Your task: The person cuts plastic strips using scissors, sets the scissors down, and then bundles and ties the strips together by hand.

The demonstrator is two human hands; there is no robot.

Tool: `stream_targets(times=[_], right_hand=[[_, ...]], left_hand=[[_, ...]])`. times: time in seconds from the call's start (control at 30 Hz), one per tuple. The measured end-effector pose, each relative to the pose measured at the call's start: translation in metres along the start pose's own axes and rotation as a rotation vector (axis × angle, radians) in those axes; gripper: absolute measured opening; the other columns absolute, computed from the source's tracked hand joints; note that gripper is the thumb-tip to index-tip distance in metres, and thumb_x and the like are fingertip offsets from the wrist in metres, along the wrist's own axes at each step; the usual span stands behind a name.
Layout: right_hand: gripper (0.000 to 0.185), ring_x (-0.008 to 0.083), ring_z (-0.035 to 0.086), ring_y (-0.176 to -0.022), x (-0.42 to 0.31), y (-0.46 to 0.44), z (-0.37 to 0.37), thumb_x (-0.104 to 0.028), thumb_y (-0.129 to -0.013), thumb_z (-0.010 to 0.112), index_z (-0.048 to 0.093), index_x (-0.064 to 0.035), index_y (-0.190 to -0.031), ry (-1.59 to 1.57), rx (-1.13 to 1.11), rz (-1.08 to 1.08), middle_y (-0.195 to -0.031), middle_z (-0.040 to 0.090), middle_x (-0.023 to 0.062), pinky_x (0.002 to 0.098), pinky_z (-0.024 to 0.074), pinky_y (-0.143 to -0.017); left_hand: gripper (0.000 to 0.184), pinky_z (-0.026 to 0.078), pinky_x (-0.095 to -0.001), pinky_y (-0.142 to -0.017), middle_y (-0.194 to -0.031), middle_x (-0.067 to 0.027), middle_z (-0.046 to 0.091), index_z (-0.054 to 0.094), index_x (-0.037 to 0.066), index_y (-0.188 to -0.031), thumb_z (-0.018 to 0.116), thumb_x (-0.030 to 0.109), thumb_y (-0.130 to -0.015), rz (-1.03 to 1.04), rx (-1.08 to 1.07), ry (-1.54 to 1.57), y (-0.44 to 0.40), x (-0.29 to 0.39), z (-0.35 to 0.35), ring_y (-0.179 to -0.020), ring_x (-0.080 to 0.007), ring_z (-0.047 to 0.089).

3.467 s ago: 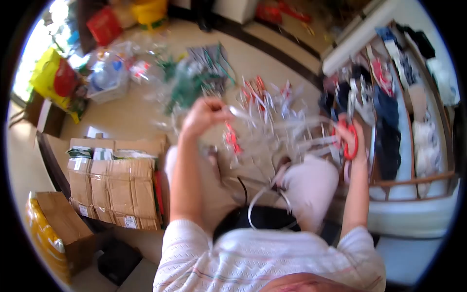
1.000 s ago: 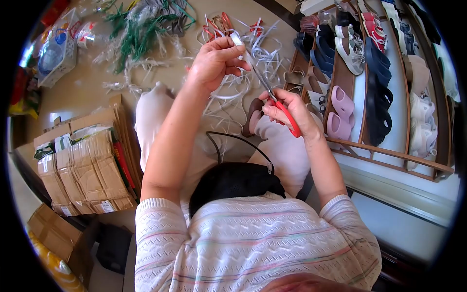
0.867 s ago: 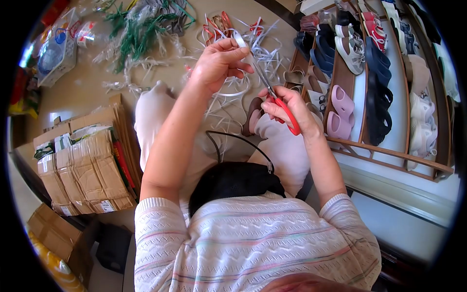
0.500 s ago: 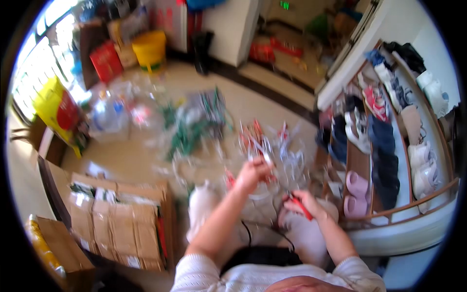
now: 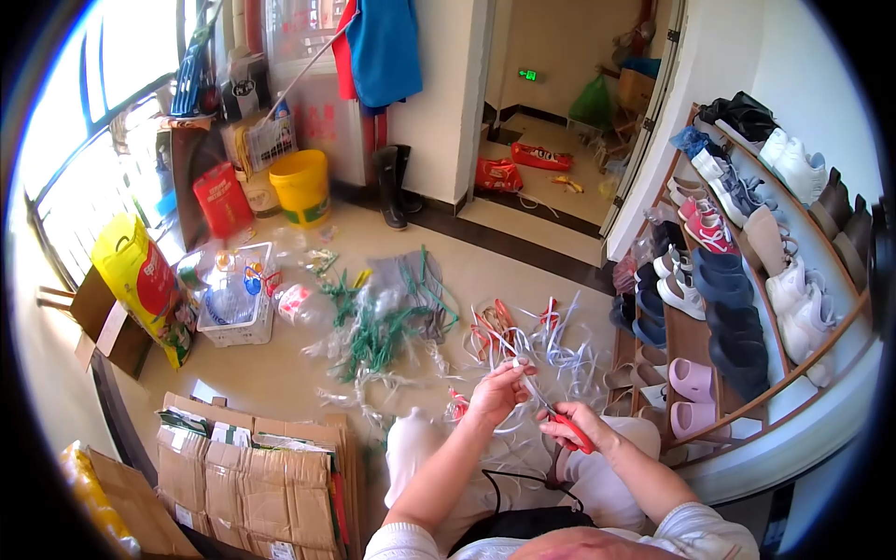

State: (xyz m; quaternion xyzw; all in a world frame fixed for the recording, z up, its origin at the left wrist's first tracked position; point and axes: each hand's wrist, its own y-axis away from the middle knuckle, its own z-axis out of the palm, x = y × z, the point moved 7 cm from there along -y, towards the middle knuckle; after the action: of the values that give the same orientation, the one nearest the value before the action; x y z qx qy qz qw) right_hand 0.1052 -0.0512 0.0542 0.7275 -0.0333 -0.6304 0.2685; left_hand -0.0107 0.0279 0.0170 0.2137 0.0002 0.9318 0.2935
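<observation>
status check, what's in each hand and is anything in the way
Left hand pinching white strip. Right hand gripping scissors, blades towards left hand. Loose strips beyond; nothing seen blocking the scissors.

The red-handled scissors [image 5: 581,439] have smooth, glossy plastic grips and shiny metal blades. Near their tips, a flat white strip [image 5: 520,363] looks like slick plastic. Left of the scissors, flattened brown boxes [image 5: 245,495] show matt, creased cardboard; right, a tiered brown rack [image 5: 689,338] of smooth wood; well beyond, a round yellow bucket [image 5: 299,187] of shiny plastic.
</observation>
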Motion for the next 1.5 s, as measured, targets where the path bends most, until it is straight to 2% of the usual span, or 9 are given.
stream_targets(times=[0.23,0.63,1.03,1.13,1.3,1.33,1.37,1.4,1.5], right_hand=[[0.026,0.0067,0.049,-0.046,0.001,-0.002,-0.004,-0.014,-0.079,0.062,0.053,-0.0021,-0.1,0.112,0.008,-0.024,-0.063,0.053,0.001,0.0195,0.0356,-0.039],[0.025,0.0033,0.044,-0.052,-0.007,-0.004,0.009,-0.021,-0.083,0.06,0.053,-0.0032,-0.099,-0.009,-0.008,0.01,-0.065,0.049,-0.0028,0.0163,0.034,-0.044],[0.022,0.002,0.039,-0.052,0.004,-0.006,0.004,-0.021,-0.083,0.061,0.055,-0.0031,-0.094,-0.082,0.027,-0.002,-0.066,0.047,-0.0049,0.0171,0.0314,-0.044],[0.017,0.0032,0.044,-0.053,0.009,-0.002,0.001,-0.017,-0.085,0.055,0.055,-0.0017,-0.092,-0.112,0.093,0.081,-0.07,0.052,-0.0021,0.0161,0.0335,-0.044],[0.032,0.0083,0.05,-0.049,0.028,-0.005,0.0,-0.028,-0.09,0.037,0.054,-0.0012,-0.094,-0.387,0.042,0.114,-0.07,0.058,0.0028,0.0187,0.0378,-0.043],[0.027,0.0063,0.043,-0.043,0.012,0.001,0.001,-0.026,-0.09,0.039,0.054,-0.0035,-0.094,0.109,0.061,-0.063,-0.063,0.055,-0.0014,0.0198,0.0335,-0.039],[0.019,0.0055,0.042,-0.046,0.022,0.0,-0.002,-0.019,-0.087,0.052,0.052,-0.0042,-0.098,-0.108,-0.002,0.063,-0.06,0.045,-0.0022,0.0194,0.0333,-0.041],[0.021,0.0055,0.04,-0.046,0.005,0.008,0.005,-0.021,-0.087,0.053,0.052,-0.0037,-0.098,0.062,0.019,-0.047,-0.06,0.043,-0.0028,0.0198,0.0334,-0.042],[0.024,0.0036,0.036,-0.042,0.006,0.019,0.009,-0.032,-0.086,0.054,0.051,-0.008,-0.086,-0.03,-0.033,-0.099,-0.054,0.04,-0.0064,0.0195,0.0295,-0.038]], left_hand=[[0.01,0.042,-0.0257,-0.051,-0.065,-0.0019,0.054,0.055,0.005,-0.083,0.062,0.008,-0.076,0.19,0.087,-0.175,-0.005,0.013,-0.013,-0.055,-0.0124,0.051],[0.012,0.041,-0.0218,-0.046,-0.064,-0.0025,0.055,0.055,0.006,-0.07,0.066,0.004,-0.074,0.14,0.1,-0.081,-0.004,0.013,-0.007,-0.05,-0.0113,0.051],[0.004,0.043,-0.0235,-0.05,-0.066,-0.0016,0.055,0.058,0.004,-0.077,0.061,0.003,-0.077,0.099,0.069,-0.092,-0.006,0.009,-0.006,-0.052,-0.0121,0.052],[0.012,0.041,-0.0249,-0.048,-0.061,-0.0031,0.053,0.054,0.003,-0.071,0.063,0.009,-0.076,0.118,0.129,-0.129,-0.005,0.01,-0.009,-0.051,-0.0119,0.051],[0.012,0.039,-0.0262,-0.048,-0.06,-0.0027,0.053,0.054,0.005,-0.071,0.064,0.01,-0.076,0.16,0.155,-0.2,-0.005,0.008,-0.014,-0.053,-0.0133,0.052],[0.011,0.04,-0.0257,-0.048,-0.061,-0.0026,0.053,0.054,0.005,-0.072,0.063,0.008,-0.077,0.203,0.111,-0.171,-0.008,0.005,-0.016,-0.053,-0.0132,0.051],[0.009,0.041,-0.0248,-0.048,-0.062,-0.0023,0.053,0.055,0.004,-0.073,0.062,0.007,-0.078,0.174,0.146,-0.187,-0.001,0.006,-0.009,-0.052,-0.0132,0.052],[0.009,0.042,-0.0239,-0.048,-0.062,-0.0022,0.054,0.055,0.004,-0.073,0.061,0.007,-0.079,0.175,0.103,-0.174,0.003,0.006,-0.005,-0.051,-0.0131,0.052],[0.01,0.043,-0.023,-0.049,-0.063,-0.002,0.055,0.055,0.005,-0.072,0.062,0.008,-0.079,0.186,0.039,-0.189,0.022,0.009,0.022,-0.051,-0.0119,0.053]])
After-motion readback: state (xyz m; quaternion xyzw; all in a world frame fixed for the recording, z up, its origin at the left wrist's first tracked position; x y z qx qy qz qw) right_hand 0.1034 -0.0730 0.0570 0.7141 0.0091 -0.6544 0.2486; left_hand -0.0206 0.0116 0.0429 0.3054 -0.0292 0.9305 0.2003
